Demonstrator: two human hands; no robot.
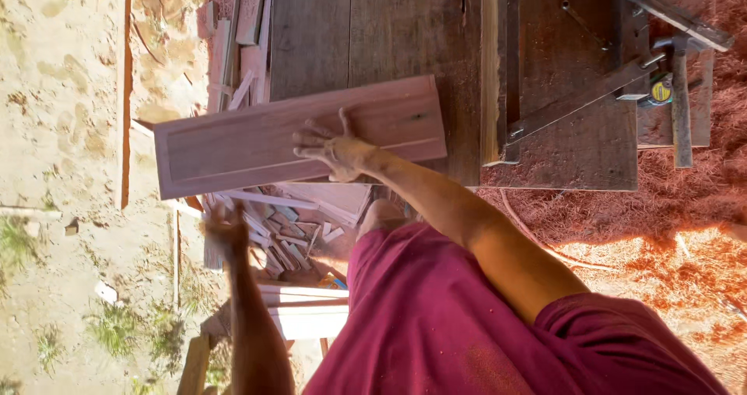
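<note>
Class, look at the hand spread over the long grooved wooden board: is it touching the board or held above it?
Touching. The head view shows the right hand pressed flat on the board, fingers spread across its face with no gap or shadow beneath them.

1. One long reddish wooden panel point(299, 134), lying across the left edge of the workbench point(389, 29).
2. Two hands: one point(331, 147) flat on the panel, one point(226, 228) blurred below the panel's lower edge.
3. One yellow tape measure point(661, 91) near the workbench's right edge.
4. One heap of wood offcuts point(288, 224), too many and too jumbled to count.
</note>
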